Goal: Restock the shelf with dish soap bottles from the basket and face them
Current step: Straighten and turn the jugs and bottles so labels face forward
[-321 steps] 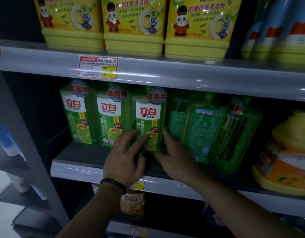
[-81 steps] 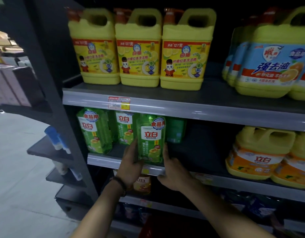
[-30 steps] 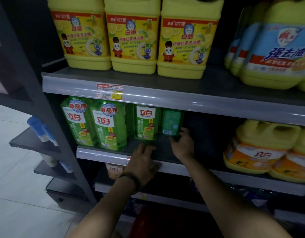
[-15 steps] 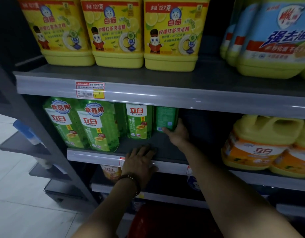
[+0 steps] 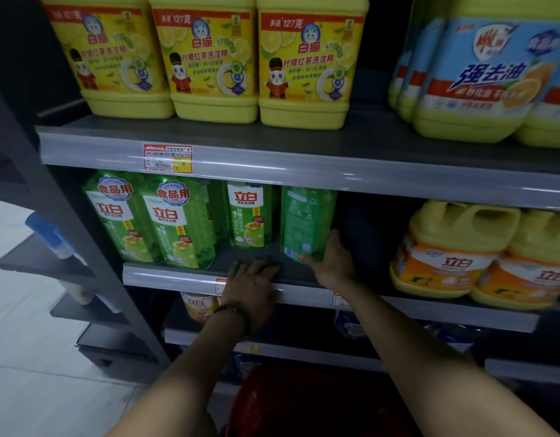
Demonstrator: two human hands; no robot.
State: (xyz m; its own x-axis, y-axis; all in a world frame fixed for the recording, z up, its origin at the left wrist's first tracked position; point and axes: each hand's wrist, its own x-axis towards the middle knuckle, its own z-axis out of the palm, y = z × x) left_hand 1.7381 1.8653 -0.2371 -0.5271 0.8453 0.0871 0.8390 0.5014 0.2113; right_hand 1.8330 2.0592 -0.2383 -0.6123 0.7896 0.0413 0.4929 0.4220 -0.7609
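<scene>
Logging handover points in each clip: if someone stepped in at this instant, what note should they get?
Left hand: open, resting flat on the middle shelf lip.
Right hand: grips the base of the fourth green bottle, back label facing out.
Done: two front green bottles face forward at the lip; a third bottle faces forward, set further back.
Left: turn the fourth label-forward, bring both up to the lip, then check the red basket below; its contents are too dark to tell.

We see green soap bottles (image 5: 177, 222) standing on the shelf (image 5: 165, 276). Three show their fronts; the right bottle (image 5: 303, 220) shows its back (small print). A red basket (image 5: 303, 402) sits below.
</scene>
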